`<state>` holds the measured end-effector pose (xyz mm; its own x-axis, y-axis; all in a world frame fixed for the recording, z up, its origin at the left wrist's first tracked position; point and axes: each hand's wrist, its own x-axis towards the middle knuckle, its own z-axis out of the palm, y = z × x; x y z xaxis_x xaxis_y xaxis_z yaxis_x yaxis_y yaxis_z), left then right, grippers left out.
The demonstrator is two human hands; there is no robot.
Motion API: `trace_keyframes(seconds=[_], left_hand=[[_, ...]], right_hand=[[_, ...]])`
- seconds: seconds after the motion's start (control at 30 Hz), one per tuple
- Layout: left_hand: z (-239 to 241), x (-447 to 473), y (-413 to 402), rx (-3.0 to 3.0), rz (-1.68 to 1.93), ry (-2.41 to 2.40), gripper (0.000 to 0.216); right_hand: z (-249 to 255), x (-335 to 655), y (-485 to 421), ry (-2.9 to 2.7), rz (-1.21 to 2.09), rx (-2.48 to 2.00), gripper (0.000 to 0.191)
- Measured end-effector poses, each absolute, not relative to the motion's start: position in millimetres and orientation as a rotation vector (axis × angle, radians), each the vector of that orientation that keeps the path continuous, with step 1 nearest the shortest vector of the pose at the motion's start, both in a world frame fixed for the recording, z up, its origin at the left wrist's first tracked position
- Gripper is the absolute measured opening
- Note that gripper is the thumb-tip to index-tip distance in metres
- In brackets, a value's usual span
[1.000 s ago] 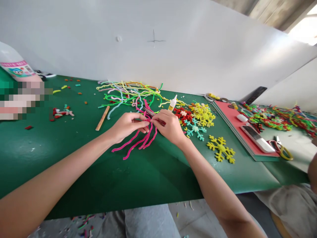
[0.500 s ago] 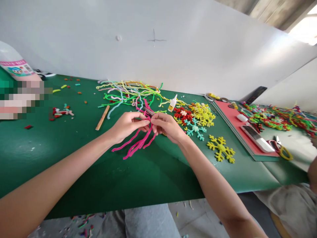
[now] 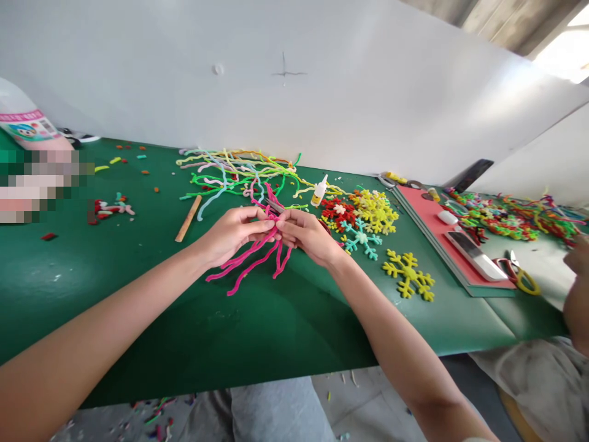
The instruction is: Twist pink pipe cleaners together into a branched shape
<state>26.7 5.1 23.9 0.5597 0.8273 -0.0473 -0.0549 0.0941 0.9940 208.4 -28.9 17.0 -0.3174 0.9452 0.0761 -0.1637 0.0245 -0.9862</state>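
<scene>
Pink pipe cleaners (image 3: 248, 272) are pinched between my two hands, their strands fanning out toward me and a few away from me. My left hand (image 3: 237, 230) grips them from the left with thumb and forefinger. From the right, my right hand (image 3: 307, 234) pinches the same bunch, its fingertips almost meeting the left ones. Just beyond my fingers show the grey blades of scissors (image 3: 275, 207); their handles are mostly hidden behind my right hand. A small white glue bottle (image 3: 318, 191) stands behind that hand.
Loose pastel pipe cleaners (image 3: 239, 166) lie at the back, near a wooden stick (image 3: 188, 219). Finished snowflakes, among them a yellow snowflake (image 3: 408, 274), lie right of my hands. A red folder (image 3: 437, 230) bears a white phone-like device (image 3: 481, 255). A co-worker's arm (image 3: 577, 301) is at far right.
The pink strands below my fingers have spread wider, with one now hanging lower under my right hand. My hands have barely shifted. The co-worker's hand has come further into view.
</scene>
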Motion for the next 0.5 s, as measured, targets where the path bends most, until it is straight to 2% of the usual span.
trace_keyframes(seconds=[0.33,0.5], left_hand=[[31,33,-2,1.235,0.823,0.73,0.022],[28,35,-3,1.274,0.843,0.749,0.024]], right_hand=[[9,193,-30,-1.187,1.27,-0.942,0.039],[2,189,-29,-1.148,1.191,-0.993,0.033]])
